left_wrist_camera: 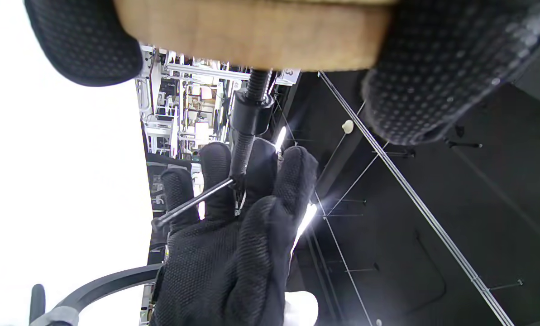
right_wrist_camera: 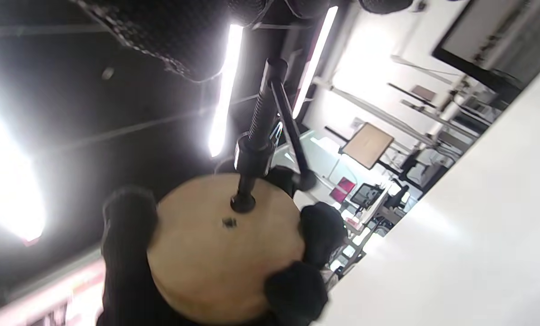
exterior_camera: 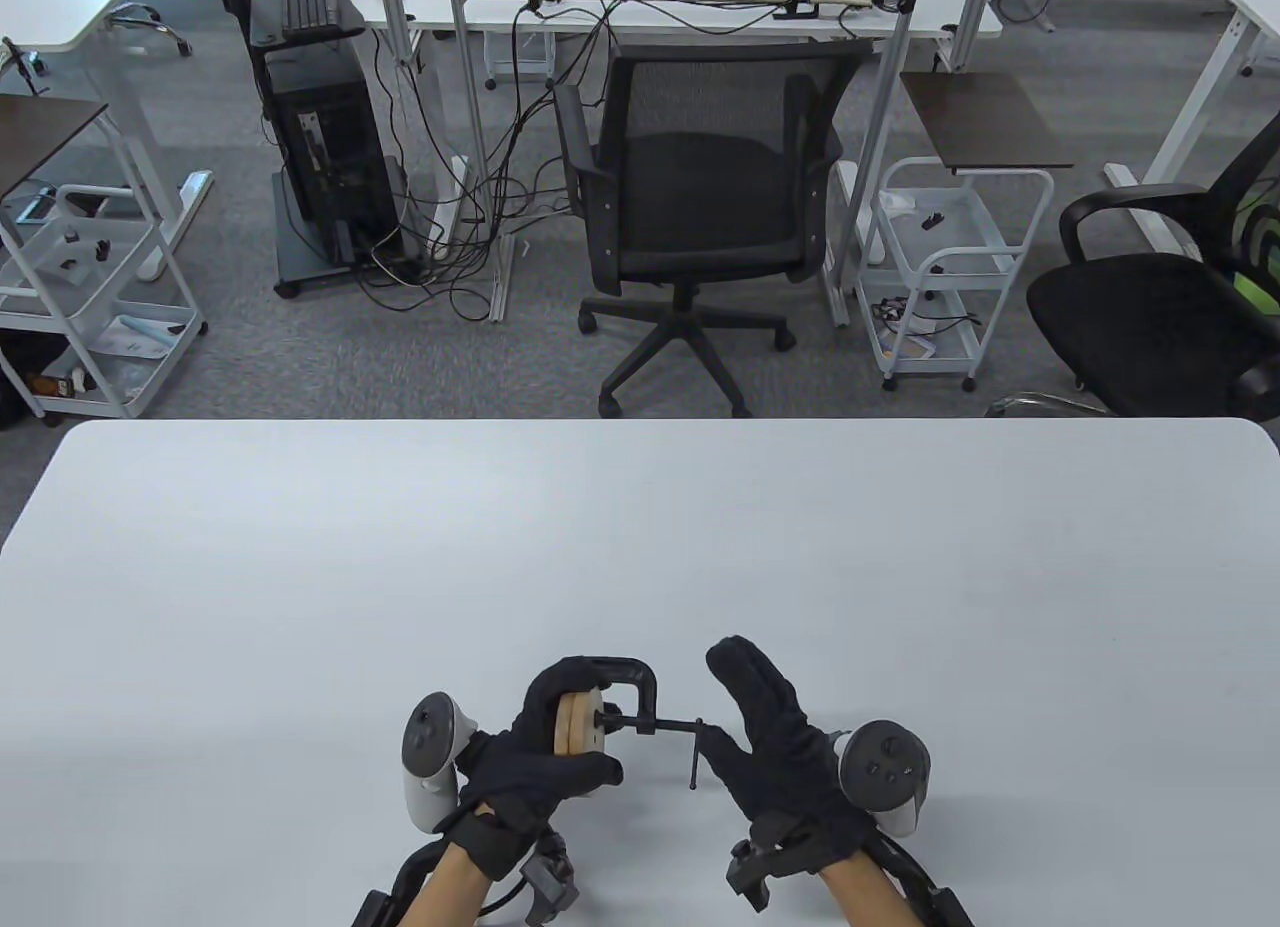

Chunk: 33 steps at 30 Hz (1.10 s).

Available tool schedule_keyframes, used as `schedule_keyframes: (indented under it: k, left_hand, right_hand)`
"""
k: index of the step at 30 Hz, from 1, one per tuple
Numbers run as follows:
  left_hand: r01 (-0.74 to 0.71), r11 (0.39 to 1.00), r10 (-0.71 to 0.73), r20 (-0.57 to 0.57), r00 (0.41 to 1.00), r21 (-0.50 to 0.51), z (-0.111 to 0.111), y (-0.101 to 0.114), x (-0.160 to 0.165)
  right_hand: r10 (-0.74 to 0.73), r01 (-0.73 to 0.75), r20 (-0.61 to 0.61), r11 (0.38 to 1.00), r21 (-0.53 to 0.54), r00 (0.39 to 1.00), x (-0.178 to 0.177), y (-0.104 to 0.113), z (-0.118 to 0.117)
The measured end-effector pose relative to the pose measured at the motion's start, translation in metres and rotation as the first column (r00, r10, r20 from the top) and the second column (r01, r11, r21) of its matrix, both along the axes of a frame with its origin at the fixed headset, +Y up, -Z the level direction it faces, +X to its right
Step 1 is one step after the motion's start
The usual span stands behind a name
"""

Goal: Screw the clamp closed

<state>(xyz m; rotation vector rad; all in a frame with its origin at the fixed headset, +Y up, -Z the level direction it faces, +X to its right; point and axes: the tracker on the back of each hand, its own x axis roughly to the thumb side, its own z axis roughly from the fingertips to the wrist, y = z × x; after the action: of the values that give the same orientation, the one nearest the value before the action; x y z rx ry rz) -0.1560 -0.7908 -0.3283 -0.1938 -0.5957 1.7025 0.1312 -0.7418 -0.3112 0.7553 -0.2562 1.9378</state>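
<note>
A white table [exterior_camera: 640,527] is occupying the foreground. Beyond its far edge, a black mesh office chair [exterior_camera: 700,197] is standing on grey carpet. A second black chair [exterior_camera: 1160,307] is sitting at the right edge. A white wire trolley [exterior_camera: 940,267] is standing between the two chairs; another trolley [exterior_camera: 90,297] is standing at far left. A black computer tower [exterior_camera: 330,157] is resting on a wheeled stand, with cables [exterior_camera: 470,217] trailing beside it.

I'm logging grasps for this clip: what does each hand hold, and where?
Left hand grips the round wooden discs by their rim, inside the black C-clamp. Right hand touches the screw's sliding handle bar.
</note>
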Motion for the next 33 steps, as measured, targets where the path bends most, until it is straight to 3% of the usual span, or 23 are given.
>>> schedule_keyframes:
  k: [3,7,13,17,20,24,29,33]
  left_hand:
    - [-0.017,1.0,0.017,-0.005,1.0,-0.004,0.0,0.0,-0.002]
    - [-0.04,0.999,0.04,-0.01,0.999,-0.014,0.0,0.001,-0.004]
    - [-0.089,0.995,0.089,0.015,0.996,-0.044,0.0,-0.001,-0.002]
    - [-0.07,0.997,0.071,0.023,0.997,-0.044,0.0,-0.002,0.0]
    - [-0.057,0.997,0.058,0.028,0.998,-0.046,0.0,-0.002,0.001]
    - [-0.047,0.998,0.049,0.038,0.998,-0.049,0.001,-0.003,0.003]
    - [-0.031,0.999,0.033,0.039,0.999,-0.033,0.001,-0.002,0.003]
    - [-0.007,1.0,0.008,0.049,0.999,-0.016,0.001,-0.001,0.005]
  right_hand:
    - [0.222,-0.215,-0.023,0.963,0.162,0.975,-0.007,0.003,0.006]
    - [0.464,-0.461,0.089,0.802,0.38,0.881,-0.017,0.002,0.015]
    - [0.608,-0.646,0.244,0.626,0.437,0.755,-0.024,-0.002,0.018]
    - [0.567,-0.635,0.3,0.604,0.481,0.767,-0.021,0.001,0.018]
    - [0.517,-0.588,0.29,0.63,0.507,0.805,-0.018,0.004,0.02]
    - [0.409,-0.466,0.227,0.738,0.488,0.884,-0.016,0.007,0.02]
    - [0.212,-0.236,0.109,0.91,0.339,0.971,-0.011,0.005,0.014]
    - [0.032,-0.042,0.061,0.984,0.172,0.998,-0.008,0.002,0.008]
